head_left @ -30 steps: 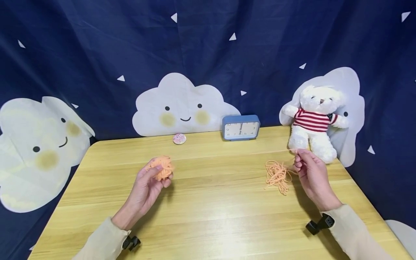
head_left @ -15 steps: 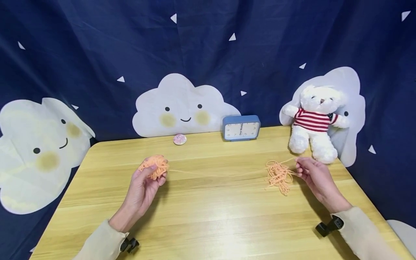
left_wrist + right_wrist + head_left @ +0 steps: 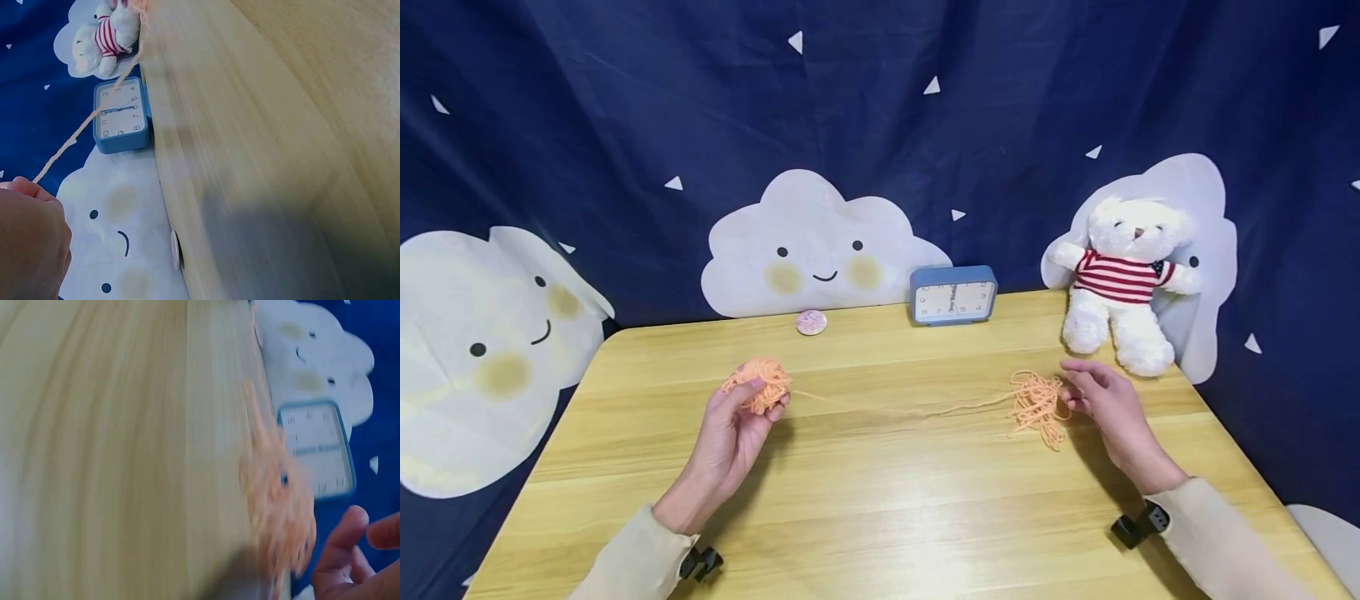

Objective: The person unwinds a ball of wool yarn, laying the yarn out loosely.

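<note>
My left hand (image 3: 730, 442) grips a wound ball of orange yarn (image 3: 767, 382) at the left, the thumb lying on its front. From the ball a slack yarn strand (image 3: 958, 408) runs right to a loose tangle of the same yarn (image 3: 1037, 410) on the table. My right hand (image 3: 1112, 417) is at the tangle's right edge. In the right wrist view, thumb and forefinger stand apart beside the blurred tangle (image 3: 278, 506), with no yarn seen between them. The left wrist view has the strand leading away from my left fist (image 3: 31, 237); the ball is hidden there.
A blue desk clock (image 3: 953, 297) stands at the table's back edge. Left of it lies a small round pinkish disc (image 3: 811, 322). A white teddy bear (image 3: 1123, 279) in a striped shirt sits at the back right. Behind the wooden table (image 3: 850, 508) hangs a dark blue cloud-print curtain (image 3: 865, 108).
The right hand has come down and released the strand it was pinching. The strand, taut to the right hand earlier, now sags across the table. The left hand shifted slightly left with the ball.
</note>
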{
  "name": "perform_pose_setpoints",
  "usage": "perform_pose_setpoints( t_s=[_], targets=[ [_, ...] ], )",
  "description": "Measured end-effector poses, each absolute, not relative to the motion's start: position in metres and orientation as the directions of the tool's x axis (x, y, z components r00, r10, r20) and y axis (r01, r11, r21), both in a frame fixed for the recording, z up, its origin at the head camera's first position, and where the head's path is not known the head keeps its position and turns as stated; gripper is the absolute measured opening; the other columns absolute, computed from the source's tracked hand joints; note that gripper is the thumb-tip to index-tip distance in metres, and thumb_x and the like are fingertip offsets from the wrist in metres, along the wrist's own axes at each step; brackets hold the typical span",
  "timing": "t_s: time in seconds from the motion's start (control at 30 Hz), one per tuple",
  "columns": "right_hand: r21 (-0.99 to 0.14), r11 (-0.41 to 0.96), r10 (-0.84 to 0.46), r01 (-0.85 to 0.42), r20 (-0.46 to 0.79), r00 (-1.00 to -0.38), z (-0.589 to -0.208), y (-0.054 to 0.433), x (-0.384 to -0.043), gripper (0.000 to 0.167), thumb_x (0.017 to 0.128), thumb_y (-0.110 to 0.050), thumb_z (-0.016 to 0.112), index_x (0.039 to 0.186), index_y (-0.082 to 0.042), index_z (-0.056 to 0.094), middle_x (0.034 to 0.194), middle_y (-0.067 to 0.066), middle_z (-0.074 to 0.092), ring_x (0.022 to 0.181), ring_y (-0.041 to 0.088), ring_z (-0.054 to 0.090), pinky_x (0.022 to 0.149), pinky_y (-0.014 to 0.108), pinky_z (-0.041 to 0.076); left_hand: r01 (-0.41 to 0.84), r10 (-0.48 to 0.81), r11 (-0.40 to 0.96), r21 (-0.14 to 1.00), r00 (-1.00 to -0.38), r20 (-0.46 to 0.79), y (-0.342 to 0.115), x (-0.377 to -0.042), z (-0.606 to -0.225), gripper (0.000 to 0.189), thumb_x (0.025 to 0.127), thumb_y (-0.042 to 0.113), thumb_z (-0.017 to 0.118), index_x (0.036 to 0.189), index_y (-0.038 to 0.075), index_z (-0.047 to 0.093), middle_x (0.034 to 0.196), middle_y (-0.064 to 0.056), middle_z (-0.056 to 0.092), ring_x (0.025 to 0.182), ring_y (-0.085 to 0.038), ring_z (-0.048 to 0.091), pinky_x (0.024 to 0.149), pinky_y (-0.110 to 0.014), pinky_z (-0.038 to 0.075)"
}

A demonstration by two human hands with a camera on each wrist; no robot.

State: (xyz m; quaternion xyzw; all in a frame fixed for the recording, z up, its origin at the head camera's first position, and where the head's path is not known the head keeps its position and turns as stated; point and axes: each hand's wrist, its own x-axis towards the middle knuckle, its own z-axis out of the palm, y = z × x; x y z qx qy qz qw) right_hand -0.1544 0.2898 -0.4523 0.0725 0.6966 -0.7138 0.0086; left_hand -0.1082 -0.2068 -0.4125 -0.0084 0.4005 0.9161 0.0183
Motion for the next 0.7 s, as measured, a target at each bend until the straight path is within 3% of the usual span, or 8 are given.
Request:
perform_pose_setpoints(
  t_s=[0.13, 0.27, 0.43, 0.7],
  targets=[
    [-0.996, 0.056, 0.066, 0.067, -0.064, -0.996, -0.446, 0.257, -0.155, 0.027, 0.112, -0.006, 0.056, 0.134, 0.008, 0.063, 0.099, 0.001, 0.071, 0.081, 0.01, 0.068, 0.071, 0.021, 0.059, -0.043, 0.04, -0.675, 0.736, -0.999, -0.022, -0.207, -0.109, -0.413, 0.023, 0.112, -0.002, 0.045, 0.134, -0.001, 0.054, 0.126, -0.013, 0.059, 0.101, -0.021, 0.065, 0.085, -0.028, 0.059],
    [-0.994, 0.069, -0.155, 0.079, -0.089, -0.984, -0.444, 0.222, -0.159, 0.038, 0.112, -0.006, 0.054, 0.146, 0.012, 0.054, 0.122, 0.02, 0.069, 0.087, 0.015, 0.066, 0.076, 0.025, 0.061, -0.035, 0.038, -0.676, 0.736, -0.999, -0.013, -0.207, -0.11, -0.412, 0.024, 0.112, -0.002, 0.044, 0.133, -0.001, 0.055, 0.126, -0.013, 0.058, 0.102, -0.021, 0.064, 0.088, -0.029, 0.059],
    [-0.986, -0.035, -0.457, 0.16, -0.127, -0.88, -0.449, 0.181, -0.165, 0.044, 0.113, -0.003, 0.049, 0.154, 0.01, 0.046, 0.155, 0.038, 0.047, 0.103, 0.025, 0.067, 0.096, 0.034, 0.06, -0.034, 0.04, -0.676, 0.737, -0.999, -0.009, -0.207, -0.111, -0.411, 0.023, 0.112, -0.003, 0.043, 0.131, -0.001, 0.056, 0.124, -0.012, 0.057, 0.101, -0.021, 0.063, 0.088, -0.03, 0.059],
    [-0.968, -0.068, -0.674, 0.243, -0.135, -0.727, -0.452, 0.126, -0.167, 0.052, 0.112, -0.005, 0.054, 0.159, 0.01, 0.038, 0.164, 0.034, 0.038, 0.113, 0.028, 0.067, 0.107, 0.039, 0.056, -0.044, 0.043, -0.663, 0.747, -0.999, -0.02, -0.207, -0.111, -0.41, 0.022, 0.112, -0.001, 0.043, 0.129, -0.001, 0.057, 0.12, -0.012, 0.061, 0.097, -0.022, 0.065, 0.082, -0.029, 0.058]
  ],
)
